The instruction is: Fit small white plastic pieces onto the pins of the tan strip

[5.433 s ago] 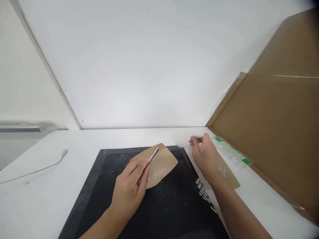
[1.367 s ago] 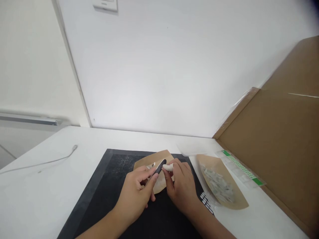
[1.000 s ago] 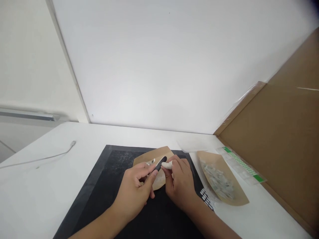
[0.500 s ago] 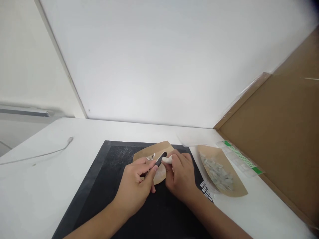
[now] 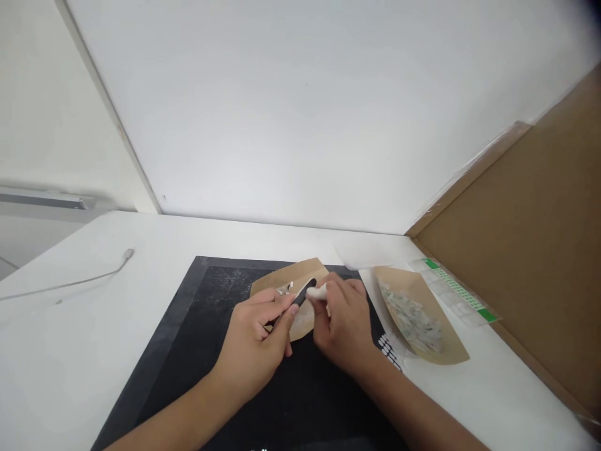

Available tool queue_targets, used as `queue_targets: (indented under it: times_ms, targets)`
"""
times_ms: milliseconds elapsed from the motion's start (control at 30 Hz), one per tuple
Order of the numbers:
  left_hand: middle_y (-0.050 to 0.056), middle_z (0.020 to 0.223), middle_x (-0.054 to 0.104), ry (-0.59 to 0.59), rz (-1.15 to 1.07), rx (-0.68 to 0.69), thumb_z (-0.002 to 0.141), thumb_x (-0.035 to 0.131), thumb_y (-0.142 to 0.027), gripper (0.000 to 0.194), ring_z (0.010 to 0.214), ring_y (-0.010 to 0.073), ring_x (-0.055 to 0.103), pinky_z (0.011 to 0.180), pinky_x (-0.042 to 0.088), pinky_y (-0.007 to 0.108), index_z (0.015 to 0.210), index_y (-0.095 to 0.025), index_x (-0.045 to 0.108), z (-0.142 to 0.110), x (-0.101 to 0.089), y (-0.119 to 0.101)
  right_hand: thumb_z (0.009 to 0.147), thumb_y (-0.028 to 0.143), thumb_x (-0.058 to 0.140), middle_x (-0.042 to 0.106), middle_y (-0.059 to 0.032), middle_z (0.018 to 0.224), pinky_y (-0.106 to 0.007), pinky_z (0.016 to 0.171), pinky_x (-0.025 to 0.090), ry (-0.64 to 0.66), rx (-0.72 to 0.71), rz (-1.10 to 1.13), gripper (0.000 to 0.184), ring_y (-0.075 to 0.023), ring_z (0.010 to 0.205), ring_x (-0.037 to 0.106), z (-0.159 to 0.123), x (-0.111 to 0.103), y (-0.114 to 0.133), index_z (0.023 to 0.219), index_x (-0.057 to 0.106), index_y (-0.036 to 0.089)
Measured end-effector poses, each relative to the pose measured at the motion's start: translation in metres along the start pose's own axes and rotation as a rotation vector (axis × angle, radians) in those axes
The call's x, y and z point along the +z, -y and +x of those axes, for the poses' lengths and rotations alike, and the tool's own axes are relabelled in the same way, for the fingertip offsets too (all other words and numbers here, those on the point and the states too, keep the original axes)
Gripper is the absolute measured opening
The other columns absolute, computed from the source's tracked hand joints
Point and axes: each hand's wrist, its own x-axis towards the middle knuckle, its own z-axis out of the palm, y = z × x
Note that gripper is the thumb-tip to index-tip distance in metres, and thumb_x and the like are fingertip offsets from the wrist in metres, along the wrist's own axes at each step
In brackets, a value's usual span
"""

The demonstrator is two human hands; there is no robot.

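In my left hand (image 5: 256,326), a slim dark strip (image 5: 306,290) with a rounded tip and a pale edge is pinched between thumb and fingers, pointing up to the right. My right hand (image 5: 342,319) is closed on a small white wad (image 5: 318,292), whose material I cannot make out. The wad is at the strip's tip, touching or very near it. Beneath both hands a brown paper tray (image 5: 275,280) sits on the black mat (image 5: 220,351), with small pale bits in it, partly hidden by my fingers.
On the right, a second brown paper tray (image 5: 451,351) holds a heap of whitish translucent pieces. Beside it lies a clear plastic case (image 5: 462,293) with a green-marked strip. A white cable (image 5: 101,277) crosses the white table at left. A brown panel (image 5: 530,244) borders the right side.
The whole view has shifted slightly. Both hands keep their grips, with the white wad still close to the strip's tip.
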Motion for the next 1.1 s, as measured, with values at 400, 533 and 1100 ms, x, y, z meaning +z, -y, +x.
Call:
queue_targets:
  times_ms: [400, 533, 1100]
  targets:
    - [0.000, 0.061, 0.060, -0.003, 0.050, 0.050, 0.101, 0.059, -0.027, 0.047, 0.060, 0.0119, 0.062, 0.058, 0.048, 0.023, 0.056, -0.018, 0.067, 0.0002, -0.0007, 0.0003, 0.099, 0.013, 0.050, 0.060, -0.0037, 0.081, -0.037, 0.071, 0.033, 0.010, -0.031, 0.048, 0.018, -0.0197, 0.072, 0.053, 0.0013, -0.0008, 0.0035, 0.085, 0.042, 0.023]
    - [0.000, 0.062, 0.060, -0.019, 0.051, 0.063, 0.101, 0.059, -0.027, 0.044, 0.059, 0.0117, 0.061, 0.058, 0.049, 0.023, 0.059, -0.018, 0.068, -0.0003, -0.0011, -0.0001, 0.098, 0.013, 0.051, 0.059, -0.0027, 0.079, -0.037, 0.071, 0.032, -0.030, -0.009, 0.027, 0.021, -0.0189, 0.070, 0.052, 0.0014, -0.0012, 0.0039, 0.083, 0.041, 0.023]
    - [0.001, 0.070, 0.060, -0.071, 0.097, 0.206, 0.100, 0.060, -0.020, 0.023, 0.059, 0.0110, 0.061, 0.048, 0.045, 0.018, 0.108, -0.018, 0.081, -0.0020, 0.0005, 0.0000, 0.100, 0.015, 0.055, 0.060, -0.0012, 0.078, -0.037, 0.071, 0.033, -0.126, 0.083, 0.094, 0.021, -0.0184, 0.071, 0.055, 0.0045, -0.0025, 0.0024, 0.083, 0.045, 0.024]
